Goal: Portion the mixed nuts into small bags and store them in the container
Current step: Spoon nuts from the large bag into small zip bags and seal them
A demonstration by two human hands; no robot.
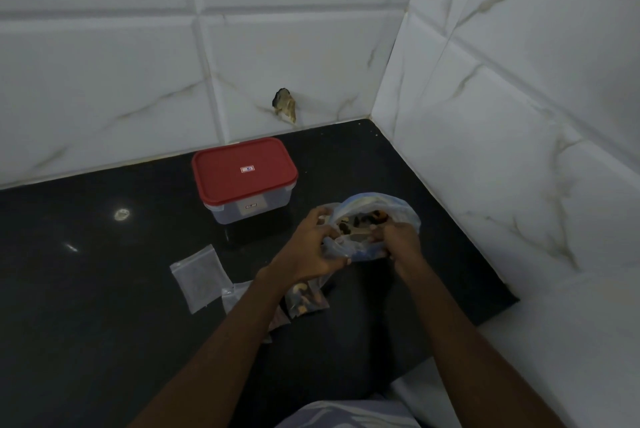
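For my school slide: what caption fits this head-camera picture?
Left hand and right hand hold the big nut bag open near a red-lidded container and small bags.

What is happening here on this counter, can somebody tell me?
A person is holding a large plastic bag of mixed nuts open on the black counter, with the left hand and the right hand each gripping its rim. The container stands behind it with its red lid on. One small bag with nuts in it lies under the left forearm, and an empty small bag lies further left.
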